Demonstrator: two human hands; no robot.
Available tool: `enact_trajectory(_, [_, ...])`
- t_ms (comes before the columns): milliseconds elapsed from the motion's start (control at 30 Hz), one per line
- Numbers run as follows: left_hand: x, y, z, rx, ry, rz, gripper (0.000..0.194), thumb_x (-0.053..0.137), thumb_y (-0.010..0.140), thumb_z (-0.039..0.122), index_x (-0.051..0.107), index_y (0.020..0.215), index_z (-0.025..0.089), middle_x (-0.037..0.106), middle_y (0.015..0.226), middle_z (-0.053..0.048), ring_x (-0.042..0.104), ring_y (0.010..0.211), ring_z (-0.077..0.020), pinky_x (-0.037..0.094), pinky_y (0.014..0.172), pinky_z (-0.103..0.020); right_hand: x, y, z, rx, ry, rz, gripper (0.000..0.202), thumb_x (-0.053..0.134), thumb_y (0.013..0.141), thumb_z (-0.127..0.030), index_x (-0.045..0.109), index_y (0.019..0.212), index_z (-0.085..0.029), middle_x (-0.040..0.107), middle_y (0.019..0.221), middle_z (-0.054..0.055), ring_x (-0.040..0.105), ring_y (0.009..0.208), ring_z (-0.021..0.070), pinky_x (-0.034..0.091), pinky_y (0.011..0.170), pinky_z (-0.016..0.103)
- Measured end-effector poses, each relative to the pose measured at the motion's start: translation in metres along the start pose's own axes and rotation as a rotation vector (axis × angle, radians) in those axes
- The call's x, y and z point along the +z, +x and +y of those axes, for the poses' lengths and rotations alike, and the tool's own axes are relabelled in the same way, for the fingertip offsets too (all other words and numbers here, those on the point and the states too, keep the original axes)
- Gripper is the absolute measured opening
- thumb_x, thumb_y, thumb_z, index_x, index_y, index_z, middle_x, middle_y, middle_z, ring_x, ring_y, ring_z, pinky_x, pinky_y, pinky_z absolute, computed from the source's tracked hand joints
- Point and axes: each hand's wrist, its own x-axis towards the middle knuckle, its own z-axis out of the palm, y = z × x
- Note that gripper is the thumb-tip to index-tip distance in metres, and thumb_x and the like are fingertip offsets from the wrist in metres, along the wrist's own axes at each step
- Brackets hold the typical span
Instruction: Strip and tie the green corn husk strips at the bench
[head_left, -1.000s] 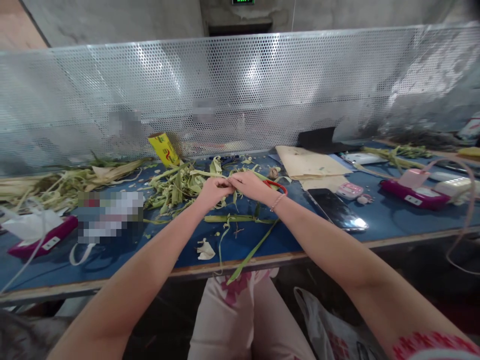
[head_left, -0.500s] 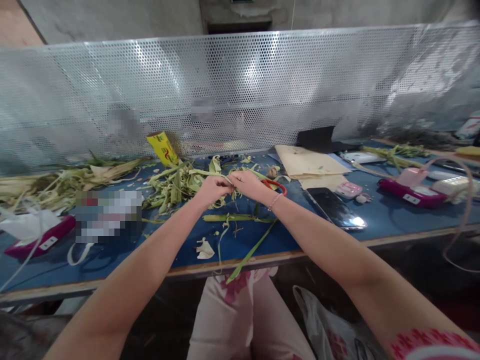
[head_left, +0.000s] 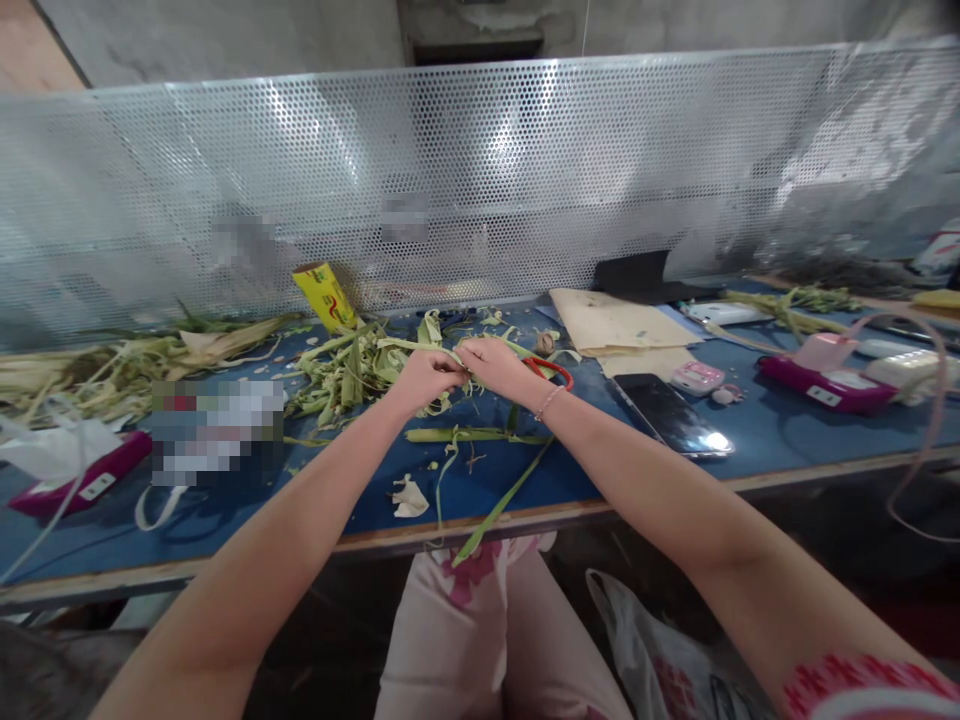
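Observation:
Over the blue table (head_left: 300, 510), my left hand (head_left: 431, 380) and my right hand (head_left: 491, 365) meet fingertip to fingertip. Both are closed on a pale green husk strip (head_left: 420, 345) whose left part shows above my left hand; the pinched part is hidden by the fingers. A heap of green husk pieces (head_left: 349, 375) lies just left of my hands. Red-handled scissors (head_left: 555, 372) rest beside my right wrist. Below my hands a green stalk (head_left: 465, 436) lies across the table, and a long green leaf (head_left: 499, 510) hangs over the front edge.
A yellow box (head_left: 325, 297) stands behind the heap. More husks (head_left: 150, 365) and a magenta power strip (head_left: 82, 480) lie left. On the right are brown paper (head_left: 619, 325), a black phone (head_left: 670, 415), a pink case (head_left: 697, 377) and another power strip (head_left: 825, 388). A perforated metal screen (head_left: 480, 170) rises behind.

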Motion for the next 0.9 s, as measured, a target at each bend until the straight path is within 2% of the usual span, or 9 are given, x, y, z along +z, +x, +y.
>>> enact_trajectory(133, [-0.001, 0.001, 0.000, -0.036, -0.047, -0.011, 0.004, 0.064, 0.051, 0.016, 0.061, 0.051, 0.013, 0.055, 0.045, 0.001, 0.047, 0.044, -0.0076, 0.038, 0.047, -0.021, 0.001, 0.000, -0.002, 0.002, 0.007, 0.019, 0.032, 0.033, 0.084, -0.027, 0.027, 0.053, -0.018, 0.034, 0.052, -0.004, 0.032, 0.052, 0.0086, 0.023, 0.054, 0.024])
enact_trajectory(300, [0.001, 0.000, -0.007, 0.041, -0.075, 0.008, 0.011, 0.067, 0.053, 0.022, 0.064, 0.058, 0.012, 0.057, 0.049, 0.001, 0.048, 0.049, -0.0080, 0.039, 0.053, -0.022, -0.002, -0.001, -0.002, 0.004, 0.071, 0.050, 0.033, 0.035, 0.083, -0.029, 0.026, 0.053, -0.018, 0.031, 0.051, -0.004, 0.030, 0.050, 0.0083, 0.023, 0.053, 0.024])
enact_trajectory(400, [0.007, -0.001, -0.013, 0.041, -0.324, 0.026, 0.023, 0.069, 0.055, 0.032, 0.065, 0.066, 0.012, 0.055, 0.052, 0.002, 0.048, 0.051, -0.0071, 0.041, 0.057, -0.023, -0.010, 0.000, 0.005, -0.001, 0.274, 0.153, 0.030, 0.033, 0.083, -0.034, 0.031, 0.057, -0.019, 0.032, 0.054, -0.004, 0.032, 0.052, 0.0088, 0.027, 0.053, 0.024])
enact_trajectory(467, [0.011, -0.001, -0.014, -0.020, -0.503, -0.027, 0.027, 0.070, 0.055, 0.035, 0.063, 0.067, 0.012, 0.055, 0.055, 0.002, 0.049, 0.054, -0.0075, 0.042, 0.059, -0.024, -0.015, 0.002, 0.013, 0.017, 0.439, 0.208, 0.025, 0.026, 0.084, -0.029, 0.039, 0.065, -0.019, 0.033, 0.054, -0.004, 0.034, 0.051, 0.0095, 0.031, 0.054, 0.023])
enact_trajectory(500, [0.012, -0.001, -0.013, -0.038, -0.565, -0.040, 0.027, 0.070, 0.055, 0.035, 0.063, 0.068, 0.012, 0.055, 0.056, 0.001, 0.050, 0.055, -0.0076, 0.042, 0.060, -0.024, -0.017, 0.002, 0.016, 0.021, 0.451, 0.234, 0.020, 0.030, 0.082, -0.026, 0.040, 0.067, -0.019, 0.035, 0.055, -0.004, 0.036, 0.052, 0.0098, 0.033, 0.054, 0.023])
enact_trajectory(567, [0.012, -0.002, -0.011, -0.048, -0.673, -0.041, 0.024, 0.070, 0.057, 0.032, 0.062, 0.067, 0.011, 0.056, 0.056, 0.000, 0.050, 0.055, -0.0074, 0.042, 0.060, -0.023, -0.019, 0.004, 0.021, -0.030, 0.368, 0.268, 0.008, 0.038, 0.074, -0.016, 0.044, 0.069, -0.018, 0.043, 0.063, -0.001, 0.042, 0.060, 0.0109, 0.036, 0.059, 0.024])
enact_trajectory(633, [0.011, -0.002, -0.008, -0.041, -0.760, -0.019, 0.018, 0.069, 0.061, 0.027, 0.061, 0.064, 0.011, 0.056, 0.056, 0.000, 0.049, 0.054, -0.0072, 0.041, 0.058, -0.022, -0.019, 0.004, 0.023, -0.105, 0.305, 0.262, 0.015, 0.039, 0.069, -0.008, 0.049, 0.076, -0.017, 0.050, 0.077, 0.003, 0.046, 0.069, 0.0120, 0.039, 0.062, 0.025])
enact_trajectory(733, [0.009, -0.003, -0.005, -0.035, -0.848, 0.004, 0.009, 0.064, 0.065, 0.017, 0.060, 0.060, 0.010, 0.058, 0.059, -0.002, 0.050, 0.055, -0.0073, 0.040, 0.057, -0.021, -0.018, 0.002, 0.019, -0.201, 0.277, 0.217, 0.029, 0.038, 0.069, -0.005, 0.051, 0.092, -0.017, 0.050, 0.092, 0.007, 0.048, 0.075, 0.0121, 0.042, 0.060, 0.024])
enact_trajectory(900, [0.008, -0.006, 0.001, -0.058, -0.950, 0.002, 0.012, 0.055, 0.065, 0.002, 0.056, 0.056, 0.010, 0.059, 0.064, -0.004, 0.051, 0.056, -0.0074, 0.040, 0.055, -0.020, -0.021, -0.005, 0.007, -0.358, 0.190, 0.211, 0.034, 0.038, 0.071, -0.003, 0.051, 0.099, -0.018, 0.048, 0.094, 0.007, 0.048, 0.076, 0.0123, 0.045, 0.066, 0.027])
